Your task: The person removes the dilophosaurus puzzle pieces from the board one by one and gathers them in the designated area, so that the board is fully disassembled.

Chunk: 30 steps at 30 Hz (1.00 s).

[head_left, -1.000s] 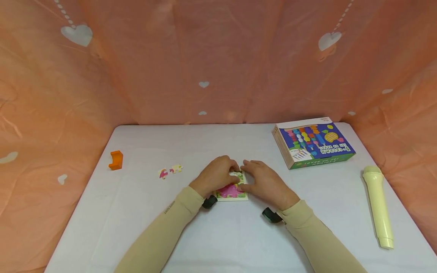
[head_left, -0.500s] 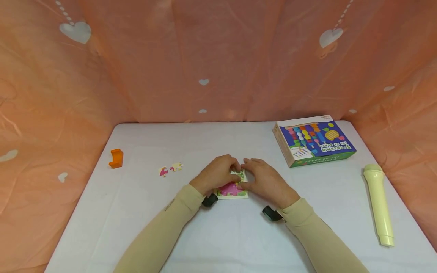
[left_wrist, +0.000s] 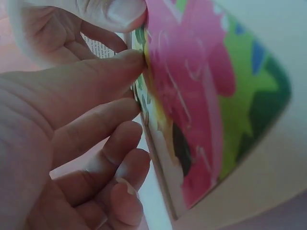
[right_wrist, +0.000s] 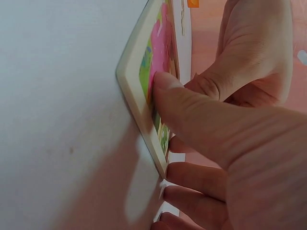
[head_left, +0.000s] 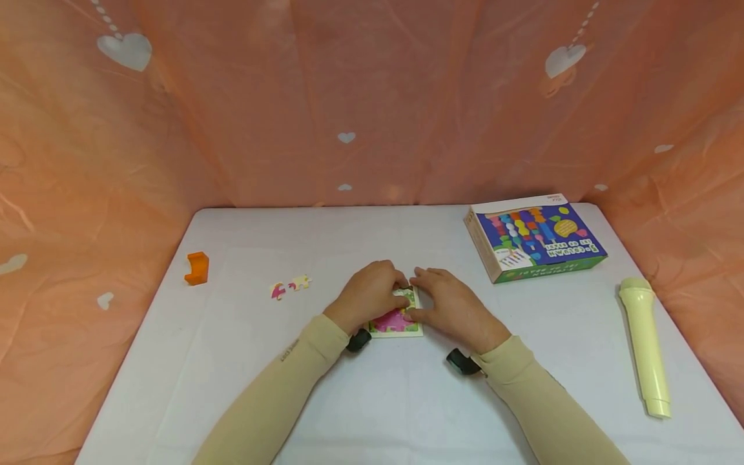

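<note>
The left hand (head_left: 372, 294) and the right hand (head_left: 456, 307) meet over a small puzzle board (head_left: 397, 327), which lies on the white table (head_left: 383, 413) beneath and between them, its pink figure and green ground showing below the fingers; the left hand is bent over the board's left part, thumb and index fingertips close together at the picture, the other fingers loosely curled, though whether a piece is pinched there I cannot tell; the right hand has its fingers spread, its thumb resting on the pink part and its other fingertips about the board's edge.

Well to the left of the left hand, two loose puzzle pieces (head_left: 299, 283) lie just beside each other, one mostly pink, the other pale yellow; farther out on that side sits an orange block (head_left: 197, 268) with a notch; beyond the right hand, toward the far right, a box (head_left: 540, 239) with a blue printed top and green side lies flat; to the right of the same hand, near the table's edge, a pale yellow tube (head_left: 646, 349) with a wider head stretches lengthwise; beige sleeves (head_left: 279, 394) reach both wrists; past the hands hangs an orange curtain (head_left: 378, 84) with white hearts.
</note>
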Each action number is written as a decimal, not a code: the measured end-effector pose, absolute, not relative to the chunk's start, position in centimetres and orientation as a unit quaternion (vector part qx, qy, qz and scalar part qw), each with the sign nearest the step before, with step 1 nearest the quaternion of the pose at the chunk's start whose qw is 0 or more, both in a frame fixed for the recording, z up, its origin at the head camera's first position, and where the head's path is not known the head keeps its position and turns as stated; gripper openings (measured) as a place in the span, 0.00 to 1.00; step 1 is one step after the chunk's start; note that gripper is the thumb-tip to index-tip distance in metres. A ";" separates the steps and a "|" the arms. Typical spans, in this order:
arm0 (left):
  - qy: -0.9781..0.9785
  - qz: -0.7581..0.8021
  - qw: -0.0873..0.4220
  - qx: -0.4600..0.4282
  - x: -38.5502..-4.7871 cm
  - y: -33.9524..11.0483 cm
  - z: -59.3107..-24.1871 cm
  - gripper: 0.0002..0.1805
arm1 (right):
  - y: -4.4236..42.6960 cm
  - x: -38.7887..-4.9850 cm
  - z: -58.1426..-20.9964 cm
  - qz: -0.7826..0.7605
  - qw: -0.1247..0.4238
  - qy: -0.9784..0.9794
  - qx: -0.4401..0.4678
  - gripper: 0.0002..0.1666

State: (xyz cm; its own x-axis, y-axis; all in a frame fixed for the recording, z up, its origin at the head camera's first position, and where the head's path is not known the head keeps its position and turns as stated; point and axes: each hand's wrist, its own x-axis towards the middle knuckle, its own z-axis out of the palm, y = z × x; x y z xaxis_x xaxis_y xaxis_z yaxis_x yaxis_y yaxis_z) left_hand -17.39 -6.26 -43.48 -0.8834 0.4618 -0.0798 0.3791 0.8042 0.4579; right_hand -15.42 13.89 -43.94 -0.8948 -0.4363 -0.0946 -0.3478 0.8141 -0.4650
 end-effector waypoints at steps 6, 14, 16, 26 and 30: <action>0.940 0.246 0.105 0.213 -17.3 -6.4 -43.9 0.18 | 13.9 -15.5 -43.9 -0.221 0.095 0.947 -0.215 0.42; 0.926 0.290 0.109 0.217 -17.6 -6.7 -44.0 0.14 | 13.9 -15.4 -43.9 -0.222 0.102 0.947 -0.209 0.43; 0.920 0.308 0.112 0.214 -17.8 -6.8 -44.0 0.11 | 13.9 -15.4 -43.8 -0.224 0.106 0.947 -0.206 0.43; 0.898 0.374 0.118 0.200 -18.2 -7.2 -44.5 0.07 | 13.9 -15.5 -43.9 -0.225 0.106 0.946 -0.207 0.44; 0.893 0.386 0.128 0.195 -18.1 -7.5 -44.3 0.06 | 13.9 -15.4 -43.9 -0.223 0.105 0.947 -0.207 0.44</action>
State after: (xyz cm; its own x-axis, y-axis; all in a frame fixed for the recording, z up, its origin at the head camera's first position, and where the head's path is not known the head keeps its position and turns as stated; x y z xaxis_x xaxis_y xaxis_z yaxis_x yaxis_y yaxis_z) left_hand -18.11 -7.47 -44.27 -0.8911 0.4468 -0.0789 0.2489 0.6268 0.7384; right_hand -15.44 13.93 -43.91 -0.8920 -0.4394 -0.1062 -0.3460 0.8148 -0.4652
